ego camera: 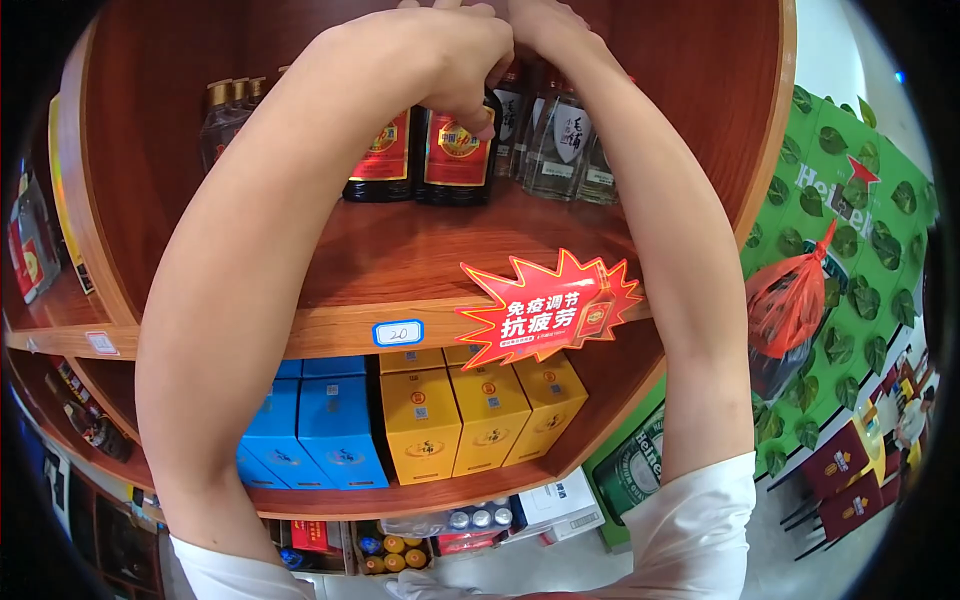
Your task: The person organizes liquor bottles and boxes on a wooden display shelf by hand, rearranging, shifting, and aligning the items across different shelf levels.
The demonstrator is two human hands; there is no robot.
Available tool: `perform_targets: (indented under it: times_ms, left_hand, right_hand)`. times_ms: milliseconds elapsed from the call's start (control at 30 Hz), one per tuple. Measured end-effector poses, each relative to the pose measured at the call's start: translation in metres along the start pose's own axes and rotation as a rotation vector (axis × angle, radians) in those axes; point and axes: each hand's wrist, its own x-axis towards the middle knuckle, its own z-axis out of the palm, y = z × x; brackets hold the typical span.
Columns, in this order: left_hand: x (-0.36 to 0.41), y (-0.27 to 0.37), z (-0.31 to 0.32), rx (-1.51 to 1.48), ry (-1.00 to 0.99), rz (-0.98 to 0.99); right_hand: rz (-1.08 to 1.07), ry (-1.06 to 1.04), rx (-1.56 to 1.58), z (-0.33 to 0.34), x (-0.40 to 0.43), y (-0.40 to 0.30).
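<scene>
Both arms reach up to a wooden shelf (420, 247). My left hand (472, 60) is at the top of a dark glass bottle with a red and gold label (456, 150), a thumb and finger at its shoulder; whether it grips the bottle is unclear. A similar bottle (382, 154) stands just left, partly behind my left forearm. My right hand (551, 26) is cut off at the top edge, above clear glass bottles with white labels (564, 142); its fingers are mostly hidden.
Clear bottles with gold caps (221, 120) stand at the shelf's left. Below are blue boxes (337, 427) and yellow boxes (420, 427). A red starburst sign (551, 311) sticks out from the shelf edge. A red plastic bag (787, 307) hangs at the right, before a green leafy panel.
</scene>
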Motion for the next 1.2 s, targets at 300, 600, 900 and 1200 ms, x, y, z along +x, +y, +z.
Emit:
perform_targets:
  times_ms: [300,600,900,1200]
  left_hand:
    - [-0.007,0.003,0.006,0.016,0.038,0.038]
    - [-0.008,0.009,0.003,0.081,0.031,0.038]
    - [-0.014,0.009,-0.006,0.055,0.020,-0.080]
    - [0.006,-0.012,0.027,0.100,0.307,0.107]
  right_hand:
    - [0.063,0.134,0.115,0.013,-0.003,0.026]
    - [0.166,-0.019,0.086,0.003,-0.002,0.031]
    - [-0.004,0.174,0.070,-0.003,-0.017,0.019]
    - [-0.153,0.229,0.366,-0.007,-0.018,0.014]
